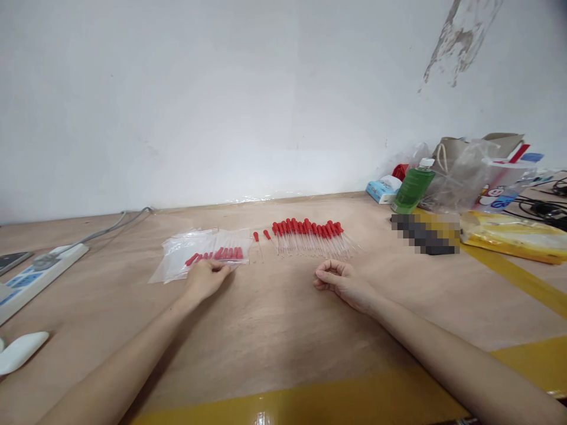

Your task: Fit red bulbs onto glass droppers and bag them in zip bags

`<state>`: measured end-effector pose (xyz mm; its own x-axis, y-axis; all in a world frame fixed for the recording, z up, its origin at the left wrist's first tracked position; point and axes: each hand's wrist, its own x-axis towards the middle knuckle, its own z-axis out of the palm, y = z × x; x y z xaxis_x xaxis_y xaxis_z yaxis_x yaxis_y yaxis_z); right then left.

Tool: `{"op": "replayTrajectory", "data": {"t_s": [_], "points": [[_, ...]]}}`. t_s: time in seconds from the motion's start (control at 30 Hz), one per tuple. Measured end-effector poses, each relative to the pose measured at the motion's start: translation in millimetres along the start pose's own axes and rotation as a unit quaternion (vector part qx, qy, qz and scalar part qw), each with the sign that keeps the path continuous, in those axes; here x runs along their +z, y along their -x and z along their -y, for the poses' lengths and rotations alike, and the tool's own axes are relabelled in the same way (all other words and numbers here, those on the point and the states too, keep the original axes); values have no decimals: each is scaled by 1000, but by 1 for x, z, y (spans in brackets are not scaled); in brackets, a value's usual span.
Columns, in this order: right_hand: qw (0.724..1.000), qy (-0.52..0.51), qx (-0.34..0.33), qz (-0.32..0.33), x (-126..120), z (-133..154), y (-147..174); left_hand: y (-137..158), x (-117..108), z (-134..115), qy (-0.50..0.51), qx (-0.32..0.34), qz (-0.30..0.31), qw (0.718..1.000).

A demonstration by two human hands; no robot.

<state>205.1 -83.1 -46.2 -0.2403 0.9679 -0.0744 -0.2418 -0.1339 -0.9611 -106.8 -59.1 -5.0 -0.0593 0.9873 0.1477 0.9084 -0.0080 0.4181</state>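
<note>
On the left, clear plastic bags [177, 245] lie overlapped on the table, with several red-bulbed droppers in or under the clear film. My left hand [207, 276] is at the bags' near edge, thumb and fingers pinched on the plastic. A row of droppers [305, 230] with red rubber bulbs and thin clear tubes lies in the middle, bulbs toward the wall. Two single droppers [256, 237] lie between the row and the bags. My right hand [334, 277] is just in front of the row's right part, fingers curled in toward the thumb, with nothing visible in them.
A power strip [48, 280] with a grey cord lies at the left, near a white mouse-like object [22, 353]. At the right stand a green bottle [414, 186], a blue tissue pack [381, 190], a cup [502, 183] and a yellow packet [514, 236]. Yellow tape [301, 407] lines the front edge.
</note>
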Motion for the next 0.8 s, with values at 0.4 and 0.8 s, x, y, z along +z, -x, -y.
{"op": "replayTrajectory", "data": {"t_s": [0.4, 0.8], "points": [[1000, 4, 13, 6, 0, 2, 1, -16, -12, 8, 202, -95, 84, 971], [1000, 21, 0, 13, 0, -1, 1, 61, 27, -18, 72, 496, 133, 855]]}}
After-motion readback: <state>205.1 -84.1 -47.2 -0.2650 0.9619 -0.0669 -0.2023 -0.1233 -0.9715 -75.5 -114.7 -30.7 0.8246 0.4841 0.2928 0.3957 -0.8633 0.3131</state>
